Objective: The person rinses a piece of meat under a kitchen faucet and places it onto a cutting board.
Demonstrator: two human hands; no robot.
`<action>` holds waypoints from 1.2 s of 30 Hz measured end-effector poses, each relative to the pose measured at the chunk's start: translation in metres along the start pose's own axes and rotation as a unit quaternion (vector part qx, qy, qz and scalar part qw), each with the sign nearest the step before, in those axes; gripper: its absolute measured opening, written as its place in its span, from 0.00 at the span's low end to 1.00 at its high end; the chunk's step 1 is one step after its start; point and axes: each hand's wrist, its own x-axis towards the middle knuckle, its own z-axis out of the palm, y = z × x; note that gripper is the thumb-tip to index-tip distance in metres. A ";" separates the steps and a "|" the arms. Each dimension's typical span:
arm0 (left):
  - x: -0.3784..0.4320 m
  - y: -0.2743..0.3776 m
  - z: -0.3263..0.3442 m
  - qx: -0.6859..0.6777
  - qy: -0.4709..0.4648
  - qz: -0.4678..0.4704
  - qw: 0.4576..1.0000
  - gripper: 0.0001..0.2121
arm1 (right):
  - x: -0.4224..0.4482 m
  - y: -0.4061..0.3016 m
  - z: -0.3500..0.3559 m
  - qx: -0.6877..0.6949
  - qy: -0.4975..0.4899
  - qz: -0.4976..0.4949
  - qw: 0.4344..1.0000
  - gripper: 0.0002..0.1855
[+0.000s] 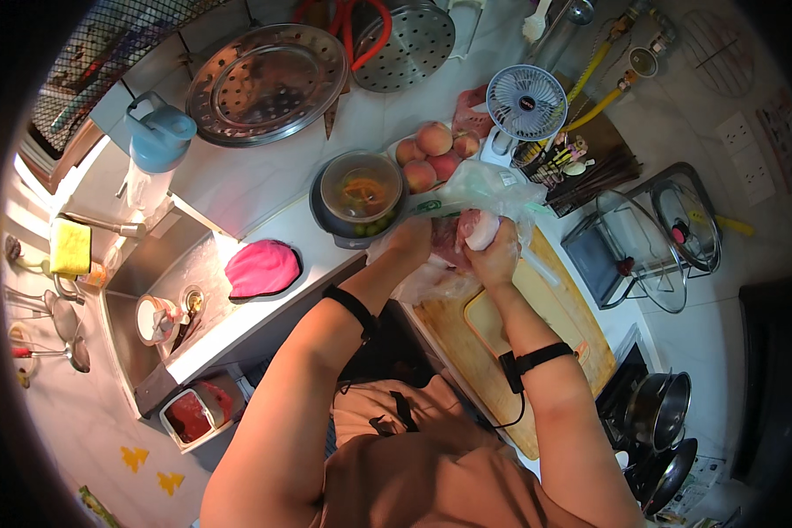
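Observation:
My right hand (pixel 496 259) is closed around a piece of raw meat (pixel 470 231) with a pale, whitish end. My left hand (pixel 412 239) is at the left side of the same meat and the clear plastic bag (pixel 435 280) around it; its fingers are mostly hidden, so its hold cannot be told. The bag spreads over the counter behind and below the meat. Just in front lie a wooden cutting board (pixel 449 323) and, on it, a smaller pale cutting board (pixel 488 317). A bowl with a translucent lid (pixel 362 188) and green fruit stands left of my hands.
Peaches (pixel 433 138) and a small fan (pixel 527 103) stand behind the bag. At left are a pink cloth (pixel 263 269), the sink (pixel 191 264) and a blue-lidded bottle (pixel 155 145). A rack with glass lids (pixel 640 251) and pots (pixel 657 409) are at right.

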 end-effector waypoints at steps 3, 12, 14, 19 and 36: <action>-0.010 0.005 -0.007 0.005 -0.012 -0.031 0.999 0.14 | -0.002 -0.003 -0.001 -0.010 -0.017 0.001 1.000 0.31; -0.017 0.000 0.026 -0.119 0.146 -0.116 0.975 0.16 | -0.008 -0.010 -0.010 -0.032 -0.057 -0.005 0.998 0.33; -0.003 -0.017 0.041 -0.024 0.112 -0.095 0.989 0.15 | -0.010 -0.009 -0.004 -0.049 -0.082 0.007 0.995 0.35; -0.009 -0.014 0.038 -0.068 0.088 -0.071 0.991 0.14 | -0.013 -0.008 -0.009 -0.069 -0.098 0.028 0.992 0.38; -0.105 -0.016 -0.051 -0.664 -0.097 -0.049 0.740 0.21 | -0.056 -0.010 0.013 -0.263 -0.274 -0.233 0.895 0.35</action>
